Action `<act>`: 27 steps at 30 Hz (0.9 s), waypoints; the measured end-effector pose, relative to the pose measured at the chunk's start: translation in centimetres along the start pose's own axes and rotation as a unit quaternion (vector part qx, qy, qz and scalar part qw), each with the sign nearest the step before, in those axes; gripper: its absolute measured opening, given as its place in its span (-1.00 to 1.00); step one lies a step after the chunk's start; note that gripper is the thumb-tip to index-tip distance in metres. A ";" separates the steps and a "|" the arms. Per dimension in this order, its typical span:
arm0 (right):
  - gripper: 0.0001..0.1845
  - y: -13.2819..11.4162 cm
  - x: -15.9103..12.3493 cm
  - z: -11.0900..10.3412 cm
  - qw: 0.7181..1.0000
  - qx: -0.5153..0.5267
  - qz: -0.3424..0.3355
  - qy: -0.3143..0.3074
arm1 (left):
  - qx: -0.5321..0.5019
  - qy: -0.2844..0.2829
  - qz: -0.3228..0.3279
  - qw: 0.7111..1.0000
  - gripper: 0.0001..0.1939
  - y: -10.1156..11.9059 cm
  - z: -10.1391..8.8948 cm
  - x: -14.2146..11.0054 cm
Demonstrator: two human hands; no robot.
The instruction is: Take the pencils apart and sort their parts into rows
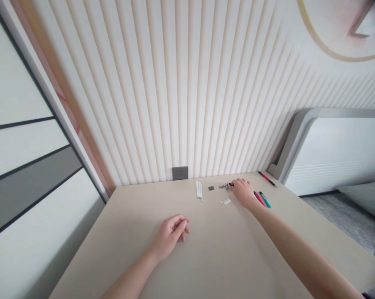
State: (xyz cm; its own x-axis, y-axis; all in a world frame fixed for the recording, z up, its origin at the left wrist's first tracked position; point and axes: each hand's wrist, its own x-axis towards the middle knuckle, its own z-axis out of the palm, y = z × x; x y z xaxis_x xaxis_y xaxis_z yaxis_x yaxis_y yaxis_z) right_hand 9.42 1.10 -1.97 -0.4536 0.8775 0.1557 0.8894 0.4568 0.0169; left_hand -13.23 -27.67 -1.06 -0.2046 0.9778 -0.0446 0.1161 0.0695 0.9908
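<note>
My right hand [242, 191] reaches to the back right of the table, palm down with fingers bent. A small dark piece [231, 184] shows at its fingertips; its kind is unclear and the rest is hidden by the hand. Just left of it lies a cluster of small grey metal-looking pieces [224, 187]. A red pen [258, 199] and a teal pen [265, 199] lie by the right wrist. My left hand [172, 234] rests at the table's middle, fingers curled and thumb against them, with nothing visible in it.
White thin sticks [199, 189], a small dark square [211, 188] and small white pieces [226, 202] lie along the back of the beige table [128, 232]. A red-and-black pen [267, 179] lies far right. Behind are a ribbed wall and a dark socket [180, 173].
</note>
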 end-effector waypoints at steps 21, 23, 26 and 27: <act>-0.54 -5.0 -4.2 -3.1 0.896 0.442 -0.008 0.047 | 0.022 -0.009 0.007 1.000 -0.63 -0.7 -0.1 0.2; -0.56 -8.2 -6.0 -3.5 0.764 0.643 -0.050 -0.014 | 0.021 -0.002 0.015 1.000 -0.62 -0.8 -0.1 0.3; -0.59 -12.7 -8.4 -3.8 0.635 0.768 -0.046 -0.073 | 0.019 0.010 0.027 0.999 -0.61 -0.9 -0.1 0.4; -0.59 -13.8 -9.0 -3.7 0.606 0.789 -0.037 -0.091 | 0.017 0.016 0.028 0.999 -0.60 -0.9 0.0 0.4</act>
State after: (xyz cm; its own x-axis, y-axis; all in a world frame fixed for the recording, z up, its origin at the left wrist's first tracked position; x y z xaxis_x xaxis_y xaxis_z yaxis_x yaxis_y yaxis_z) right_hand 1.39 -13.64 0.09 -0.6158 0.7817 0.0990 -0.2313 -0.0593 -0.9711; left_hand -13.41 -27.37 -1.96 -0.2276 0.9736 0.0164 0.1613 0.0211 0.9867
